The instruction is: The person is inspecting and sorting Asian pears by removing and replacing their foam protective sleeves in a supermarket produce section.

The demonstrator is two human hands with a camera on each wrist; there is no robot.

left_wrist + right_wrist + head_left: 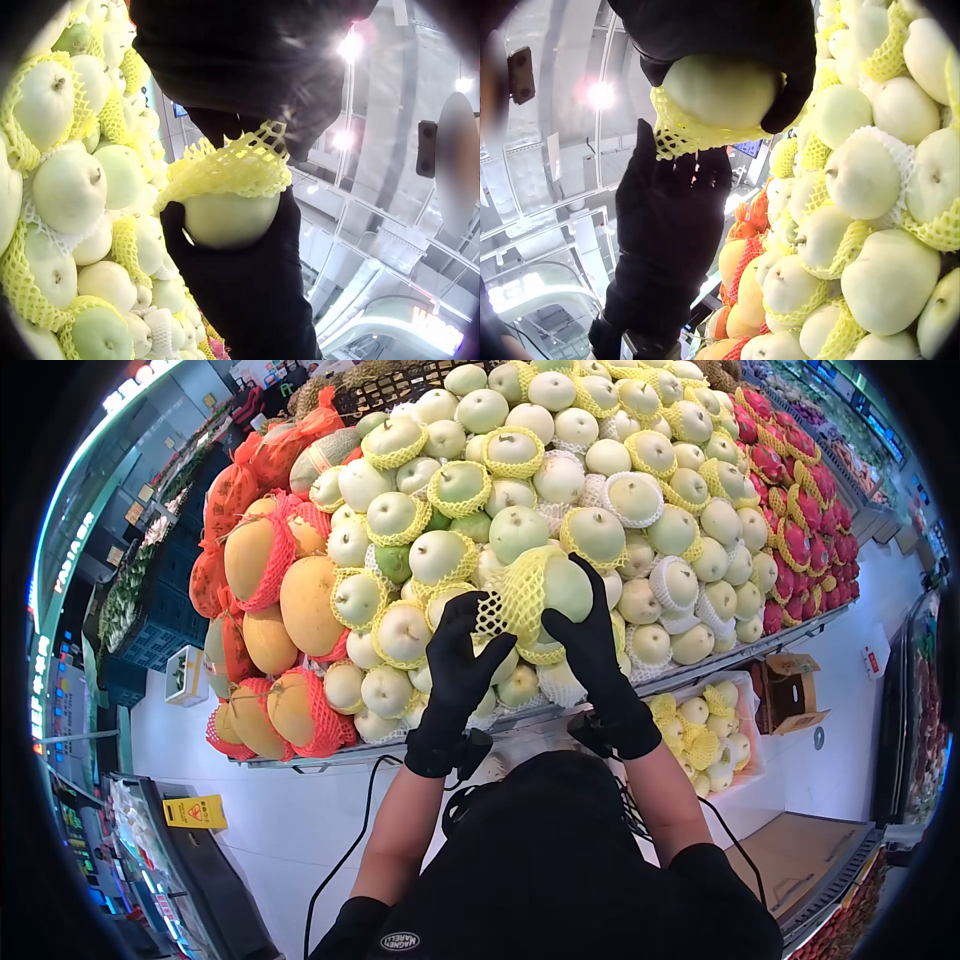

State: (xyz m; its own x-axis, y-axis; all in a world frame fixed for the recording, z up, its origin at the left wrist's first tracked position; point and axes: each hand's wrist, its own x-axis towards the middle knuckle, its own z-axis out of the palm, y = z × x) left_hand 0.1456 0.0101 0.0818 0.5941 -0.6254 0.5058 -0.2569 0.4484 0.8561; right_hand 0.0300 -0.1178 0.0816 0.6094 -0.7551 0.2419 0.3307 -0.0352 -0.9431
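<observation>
A pale green melon (569, 592) is held up in front of the heaped melons, partly inside a yellow foam net (524, 600). My gloved right hand (590, 645) grips the melon's bare end, thumb and fingers on opposite sides, as the right wrist view also shows around the melon (721, 90). My gloved left hand (462, 665) holds the net's loose end, its mesh stretched over the fingers. In the left wrist view the net (232, 169) covers one half of the melon (231, 219), and the other half is bare.
Pale melons (520, 448), many in foam nets, fill the stand. Yellow melons (310, 605) in red nets lie left, dragon fruit (795, 540) right. Below the stand's edge are a crate of netted melons (755, 760) and a cardboard box (790, 695). A yellow floor sign (195, 812) stands lower left.
</observation>
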